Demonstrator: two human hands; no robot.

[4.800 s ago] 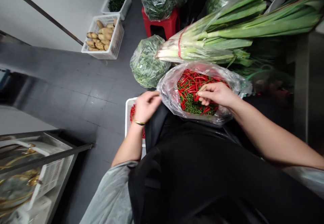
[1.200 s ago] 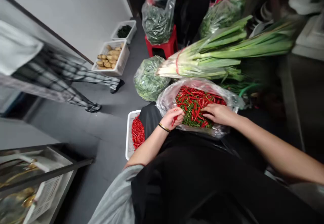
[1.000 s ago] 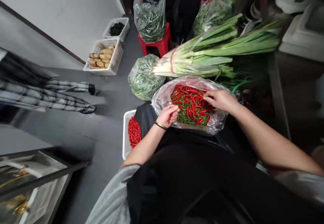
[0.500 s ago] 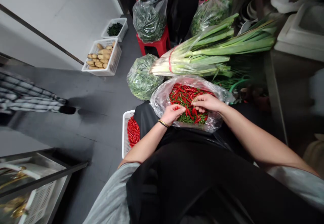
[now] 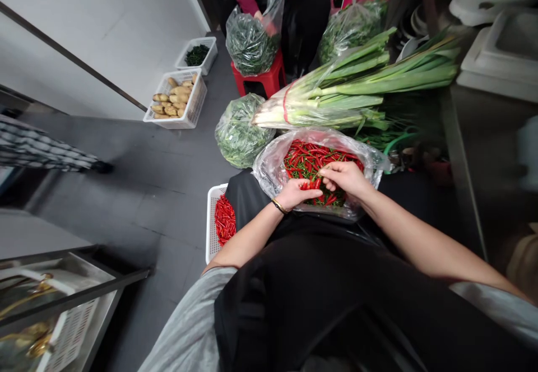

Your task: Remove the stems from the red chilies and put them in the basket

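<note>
On my lap lies an open clear plastic bag (image 5: 269, 162) full of red chili peppers (image 5: 305, 150) with green stems. My left hand (image 5: 295, 194), with a bracelet at the wrist, is over the bag's near left part; its fingers are curled round a few red chili peppers, the thumb stretched to the right. Just to the right, my right hand (image 5: 347, 178) pinches a green chili stem between thumb and fingertips, close to the left hand. Beside my left leg stands a white basket (image 5: 211, 215) holding stemless red chili peppers (image 5: 225, 219).
Leeks (image 5: 336, 92) tied with a red band lie beyond the bag. A bag of greens (image 5: 241, 131) sits on the floor. A co-worker's hand (image 5: 269, 24) is in another bag on a red stool (image 5: 258, 80). Potato-like roots fill a basket (image 5: 191, 108). A metal rack (image 5: 105, 282) stands left.
My left thumb has stretched further right, and my hands are nearer each other. The co-worker's hand has gone into the bag on the stool. The checked-trouser leg at left has shifted left.
</note>
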